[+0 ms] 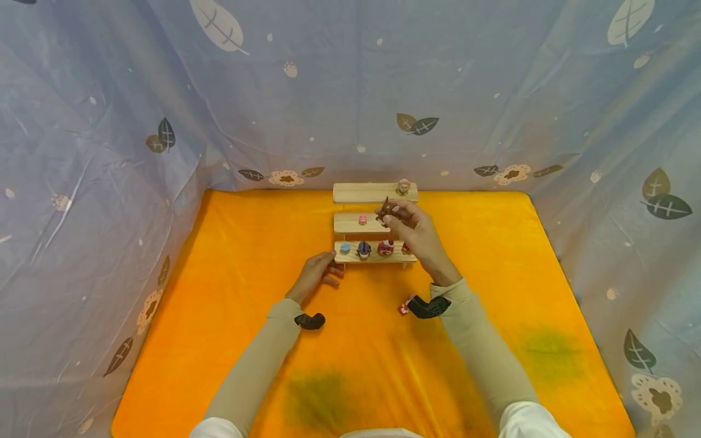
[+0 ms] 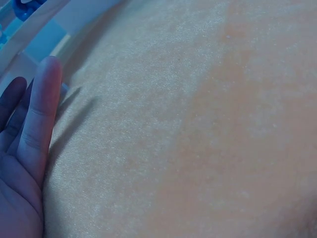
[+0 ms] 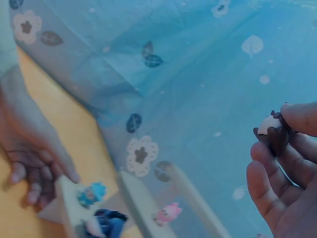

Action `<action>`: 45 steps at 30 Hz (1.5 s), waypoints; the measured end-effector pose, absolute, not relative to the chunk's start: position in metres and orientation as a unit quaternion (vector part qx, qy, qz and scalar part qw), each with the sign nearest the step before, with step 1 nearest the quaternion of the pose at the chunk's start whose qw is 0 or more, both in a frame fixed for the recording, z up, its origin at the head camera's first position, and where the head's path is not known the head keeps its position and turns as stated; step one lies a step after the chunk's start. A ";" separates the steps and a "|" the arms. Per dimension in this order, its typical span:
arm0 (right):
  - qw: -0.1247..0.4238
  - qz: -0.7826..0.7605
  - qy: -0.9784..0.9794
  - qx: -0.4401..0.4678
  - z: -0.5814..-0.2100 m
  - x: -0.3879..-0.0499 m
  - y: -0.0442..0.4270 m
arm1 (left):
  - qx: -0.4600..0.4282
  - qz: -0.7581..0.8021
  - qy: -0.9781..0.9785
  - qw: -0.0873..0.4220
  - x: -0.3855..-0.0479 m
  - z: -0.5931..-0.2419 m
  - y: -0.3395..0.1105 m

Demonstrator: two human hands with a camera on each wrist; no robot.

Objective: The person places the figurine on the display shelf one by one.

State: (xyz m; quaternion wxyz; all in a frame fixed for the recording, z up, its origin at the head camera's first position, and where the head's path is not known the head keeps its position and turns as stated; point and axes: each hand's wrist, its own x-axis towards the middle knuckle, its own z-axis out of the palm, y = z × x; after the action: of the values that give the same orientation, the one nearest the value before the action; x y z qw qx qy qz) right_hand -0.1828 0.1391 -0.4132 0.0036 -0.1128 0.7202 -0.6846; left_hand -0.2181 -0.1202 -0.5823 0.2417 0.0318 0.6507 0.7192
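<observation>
My right hand [image 1: 420, 236] pinches a small dark brown figurine [image 3: 272, 138] with a pale face between thumb and fingers, above the right part of a wooden three-tier display stand [image 1: 358, 193]. At the left end of the lowest tier is my left hand [image 1: 314, 275], fingers extended and loose, thumb side against the stand's edge. That tier bears a light blue figurine [image 1: 345, 248], a dark blue one [image 1: 364, 250], a red one [image 1: 386, 247] and another partly behind my right hand. A pink figurine [image 1: 362, 219] stands on the middle tier, a pale brownish one [image 1: 403, 187] on the top.
A pink-red figurine [image 1: 403, 308] lies on the orange cloth [image 1: 263, 243], partly behind the black wrist camera [image 1: 429, 307] on my right arm. Grey-blue curtains [image 1: 328, 91] with leaf prints enclose the back and sides; the stand is close to the back one.
</observation>
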 end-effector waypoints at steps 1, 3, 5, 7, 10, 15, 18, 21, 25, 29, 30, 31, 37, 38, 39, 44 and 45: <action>-0.001 -0.685 0.720 -0.112 -0.410 -0.185 0.140 | 0.031 0.720 0.650 0.243 -0.218 -0.582 -0.120; -0.011 -0.685 0.719 -0.113 -0.405 -0.188 0.142 | 0.028 0.722 0.647 0.245 -0.217 -0.583 -0.120; -0.018 -0.686 0.718 -0.120 -0.401 -0.191 0.143 | 0.026 0.724 0.645 0.244 -0.217 -0.583 -0.120; -0.022 -0.688 0.716 -0.121 -0.397 -0.194 0.144 | 0.024 0.726 0.643 0.244 -0.217 -0.583 -0.120; -0.022 -0.695 0.707 -0.127 -0.392 -0.199 0.144 | 0.022 0.725 0.644 0.244 -0.218 -0.583 -0.120; -0.021 -0.700 0.697 -0.153 -0.385 -0.205 0.144 | 0.021 0.723 0.646 0.245 -0.218 -0.584 -0.121; -0.024 -0.692 0.703 -0.162 -0.381 -0.210 0.144 | 0.023 0.722 0.647 0.245 -0.219 -0.584 -0.121; -0.029 -0.681 0.714 -0.161 -0.376 -0.213 0.144 | 0.021 0.722 0.647 0.245 -0.219 -0.584 -0.121; -0.028 -0.687 0.706 -0.168 -0.370 -0.219 0.147 | 0.017 0.720 0.648 0.249 -0.219 -0.584 -0.120; -0.026 -0.707 0.684 -0.178 -0.365 -0.226 0.149 | 0.020 0.719 0.649 0.247 -0.219 -0.584 -0.120; -0.028 -0.711 0.680 -0.180 -0.364 -0.228 0.150 | 0.020 0.719 0.649 0.247 -0.219 -0.584 -0.120; -0.028 -0.715 0.674 -0.181 -0.364 -0.230 0.150 | 0.021 0.719 0.649 0.247 -0.219 -0.584 -0.120; -0.034 -0.726 0.663 -0.182 -0.363 -0.239 0.154 | 0.019 0.718 0.651 0.245 -0.219 -0.584 -0.120; -0.035 -0.724 0.665 -0.179 -0.362 -0.241 0.155 | 0.019 0.718 0.651 0.245 -0.219 -0.584 -0.120; -0.038 -0.722 0.668 -0.176 -0.361 -0.242 0.155 | 0.020 0.718 0.652 0.245 -0.220 -0.584 -0.121; -0.043 -0.698 0.698 -0.156 -0.355 -0.248 0.157 | 0.022 0.716 0.652 0.247 -0.220 -0.584 -0.120; -0.042 -0.692 0.704 -0.153 -0.353 -0.249 0.158 | 0.022 0.716 0.653 0.247 -0.220 -0.584 -0.120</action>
State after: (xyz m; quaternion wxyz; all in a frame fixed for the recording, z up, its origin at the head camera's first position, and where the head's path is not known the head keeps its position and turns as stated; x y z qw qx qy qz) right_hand -0.2491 0.1577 -0.3531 -0.0422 -0.1532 0.7043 -0.6919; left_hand -0.2204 -0.1205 -0.5837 0.2466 0.0220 0.6529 0.7158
